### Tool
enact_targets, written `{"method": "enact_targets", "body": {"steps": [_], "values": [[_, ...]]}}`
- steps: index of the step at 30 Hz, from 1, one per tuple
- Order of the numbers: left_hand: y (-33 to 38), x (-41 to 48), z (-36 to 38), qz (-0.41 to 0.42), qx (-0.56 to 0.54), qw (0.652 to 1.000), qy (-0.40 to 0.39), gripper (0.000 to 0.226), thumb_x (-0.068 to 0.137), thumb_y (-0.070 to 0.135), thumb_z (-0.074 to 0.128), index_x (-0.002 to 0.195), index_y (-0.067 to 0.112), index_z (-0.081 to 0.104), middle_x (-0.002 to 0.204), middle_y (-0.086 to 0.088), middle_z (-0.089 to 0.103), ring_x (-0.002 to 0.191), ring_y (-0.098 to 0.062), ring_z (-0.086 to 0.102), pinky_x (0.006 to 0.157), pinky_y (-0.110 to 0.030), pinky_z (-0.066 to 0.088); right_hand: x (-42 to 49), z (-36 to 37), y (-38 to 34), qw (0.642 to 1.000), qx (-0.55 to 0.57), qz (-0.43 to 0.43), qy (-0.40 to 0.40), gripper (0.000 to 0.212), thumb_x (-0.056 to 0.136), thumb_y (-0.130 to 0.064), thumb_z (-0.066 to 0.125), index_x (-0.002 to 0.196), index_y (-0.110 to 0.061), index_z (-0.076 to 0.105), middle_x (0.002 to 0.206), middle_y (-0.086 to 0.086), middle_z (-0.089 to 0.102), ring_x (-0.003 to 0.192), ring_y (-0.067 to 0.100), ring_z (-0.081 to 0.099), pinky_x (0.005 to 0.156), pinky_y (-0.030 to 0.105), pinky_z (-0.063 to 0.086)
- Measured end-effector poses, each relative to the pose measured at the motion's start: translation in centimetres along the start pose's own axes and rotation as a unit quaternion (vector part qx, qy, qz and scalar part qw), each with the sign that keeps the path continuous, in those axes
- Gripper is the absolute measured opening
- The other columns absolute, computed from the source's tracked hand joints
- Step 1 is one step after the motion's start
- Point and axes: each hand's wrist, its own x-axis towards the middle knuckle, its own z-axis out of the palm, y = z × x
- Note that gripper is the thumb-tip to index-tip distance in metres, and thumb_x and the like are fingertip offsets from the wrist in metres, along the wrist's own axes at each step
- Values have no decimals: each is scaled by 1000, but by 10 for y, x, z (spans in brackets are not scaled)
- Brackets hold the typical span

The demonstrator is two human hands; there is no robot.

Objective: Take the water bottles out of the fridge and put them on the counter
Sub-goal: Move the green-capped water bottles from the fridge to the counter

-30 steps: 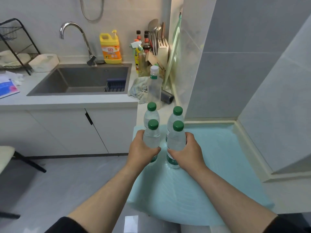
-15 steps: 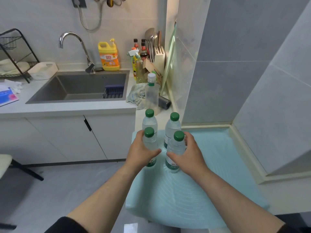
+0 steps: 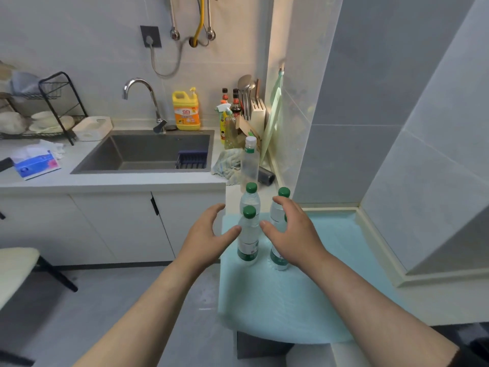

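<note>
Several clear water bottles with green caps stand upright in a tight cluster on a pale blue mat (image 3: 304, 295). The near left bottle (image 3: 248, 239) stands free between my hands. Behind it is the far left bottle (image 3: 250, 198), and the far right bottle (image 3: 280, 205) shows above my fingers. The near right bottle (image 3: 277, 258) is mostly hidden behind my right hand. My left hand (image 3: 209, 234) hovers open just left of the cluster, its thumb near the near left bottle. My right hand (image 3: 291, 231) is open over the right bottles, gripping nothing.
A taller white-capped bottle (image 3: 249, 162) stands behind the cluster, beside a cloth (image 3: 225, 162). The sink (image 3: 148, 152), faucet (image 3: 144, 102), yellow detergent jug (image 3: 186, 109) and knife block (image 3: 254, 112) lie further back. A grey tiled wall (image 3: 370, 128) rises on the right. A stool (image 3: 16, 268) is at left.
Both hands have let go of the two near bottles and drawn back with spread fingers. The bottles stay standing on the mat. The view has tilted upward.
</note>
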Motion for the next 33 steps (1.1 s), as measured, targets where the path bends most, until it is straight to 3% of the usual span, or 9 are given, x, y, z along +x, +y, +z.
{"method": "enact_targets", "body": {"steps": [3, 6, 10, 15, 21, 26, 30, 33], "values": [[6, -42, -43, -6, 12, 1000, 2, 77, 70, 70, 58, 140, 42, 42, 147, 14, 43, 129, -9, 41, 96, -30, 39, -24, 9, -39, 999, -2, -35, -28, 59, 89, -42, 63, 142, -28, 41, 144, -10, 44, 131, 12, 40, 98, 25, 31], [8, -93, -83, -14, 4, 1000, 20, 77, 71, 71, 57, 141, 44, 39, 148, 17, 39, 135, -11, 36, 104, -36, 36, -55, 26, -78, 996, -9, -75, -57, 59, 89, -44, 61, 143, -30, 39, 146, -11, 42, 133, 11, 37, 99, 25, 29], [10, -163, -130, -26, -1, 996, 84, 76, 71, 74, 55, 141, 49, 37, 137, 29, 33, 127, -1, 32, 104, -34, 34, -97, 46, -121, 986, -4, -127, -111, 64, 86, -53, 55, 144, -37, 33, 149, -14, 37, 134, 6, 32, 99, 22, 25], [6, -275, -169, -65, 29, 980, 186, 72, 80, 64, 58, 145, 44, 34, 144, 25, 33, 130, 1, 31, 105, -29, 30, -154, 63, -161, 967, 13, -190, -171, 65, 89, -51, 56, 147, -35, 31, 152, -12, 35, 137, 9, 32, 103, 22, 25], [-2, -427, -190, -168, 53, 937, 302, 61, 91, 52, 56, 147, 35, 35, 152, 14, 36, 134, -4, 33, 106, -28, 30, -241, 88, -197, 914, 37, -263, -306, 67, 91, -56, 51, 150, -41, 24, 157, -13, 29, 142, 8, 27, 111, 29, 24], [12, -543, -228, -207, 58, 887, 410, 57, 93, 41, 60, 145, 29, 40, 146, 7, 43, 130, -10, 41, 103, -32, 38, -320, 123, -263, 864, 89, -333, -366, 65, 92, -51, 54, 150, -35, 29, 155, -12, 33, 139, 9, 31, 106, 26, 27], [22, -640, -264, -223, 87, 841, 485, 60, 93, 45, 59, 146, 28, 39, 148, 9, 41, 126, -1, 35, 100, -23, 30, -395, 152, -329, 812, 120, -397, -410, 66, 91, -51, 55, 150, -31, 32, 154, -11, 35, 139, 7, 30, 106, 24, 27], [28, -708, -285, -239, 83, 806, 536, 71, 84, 54, 56, 147, 26, 39, 150, 7, 40, 128, -3, 36, 100, -22, 28, -449, 173, -374, 774, 133, -439, -436, 65, 91, -50, 56, 149, -30, 34, 152, -10, 39, 136, 6, 34, 103, 23, 27]]}}
